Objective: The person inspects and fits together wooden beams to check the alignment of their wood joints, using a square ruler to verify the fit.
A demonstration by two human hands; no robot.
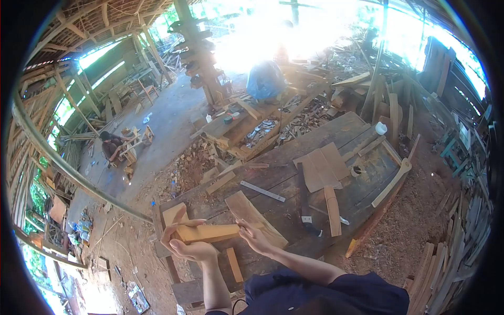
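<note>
A tapered piece of yellowish wood [215,232] lies level between my two hands over the near end of the workbench [286,181]. My left hand [190,242] is wrapped round its wider end, thumb below and fingers above. At the narrower end, my right hand [255,240] grips the wood between thumb and fingers. Behind and under the right hand rests a wide flat board [247,207]. A short wooden strip [234,265] lies on the bench below the held piece. Part of another light wood block [173,212] shows behind my left hand.
On the bench are a metal ruler [262,191], brown cardboard [321,167], a narrow slat [332,210], a long dark tool [303,194] and a curved wooden piece [392,181]. A person [111,148] sits at the far left. Scrap wood lies around a post [199,52].
</note>
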